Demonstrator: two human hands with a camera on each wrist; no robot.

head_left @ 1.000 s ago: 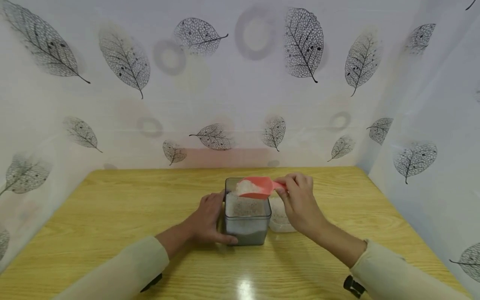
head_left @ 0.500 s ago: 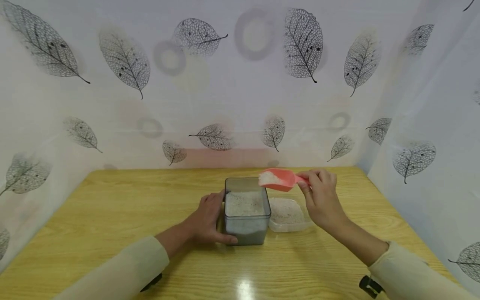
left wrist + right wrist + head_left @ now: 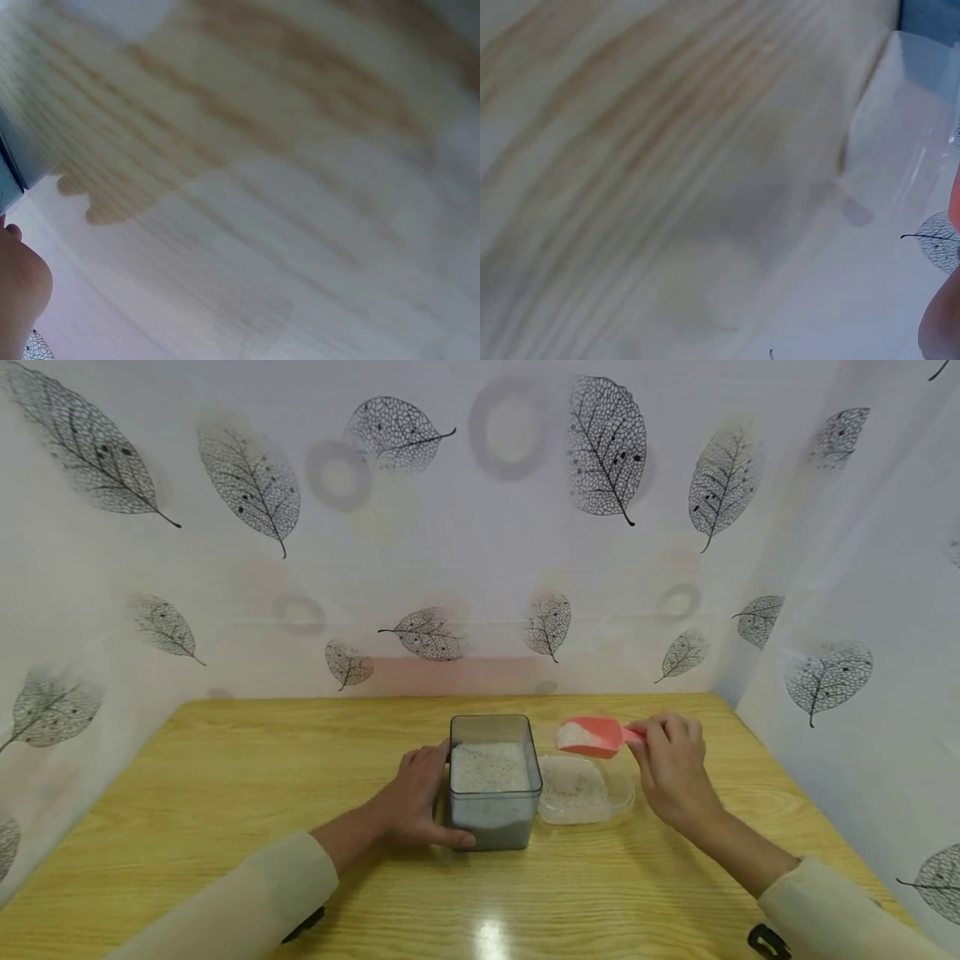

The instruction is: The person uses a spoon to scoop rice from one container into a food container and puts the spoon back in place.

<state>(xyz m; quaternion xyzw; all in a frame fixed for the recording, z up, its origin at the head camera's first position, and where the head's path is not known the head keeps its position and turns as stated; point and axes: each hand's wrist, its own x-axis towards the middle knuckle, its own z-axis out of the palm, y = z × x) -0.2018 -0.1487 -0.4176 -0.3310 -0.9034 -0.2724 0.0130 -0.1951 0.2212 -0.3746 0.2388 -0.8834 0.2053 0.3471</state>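
Observation:
In the head view my right hand point(image 3: 678, 777) pinches the handle of a pink scoop point(image 3: 609, 739), holding it over a shallow clear plastic tub point(image 3: 624, 793). White grains point(image 3: 576, 734) lie in the scoop's bowl. Pale grains point(image 3: 573, 782) also cover the tub's bottom. My left hand point(image 3: 420, 802) grips the left side of a square grey see-through container point(image 3: 491, 822), thumb along its front. Whitish grains point(image 3: 491, 767) fill much of it. The left wrist view catches just the container's corner point(image 3: 9, 176) and part of my left hand point(image 3: 22, 281); the right wrist view has the tub's side point(image 3: 900, 127).
Both vessels stand side by side on a yellow wood-grain table point(image 3: 262, 760), the tub close against the container's right side. A pale leaf-print sheet point(image 3: 480, 552) hangs behind the table and along its sides.
My right hand has carried the scoop rightward from over the grey container to over the clear tub. Grains stay in the scoop. My left hand and the container hold still.

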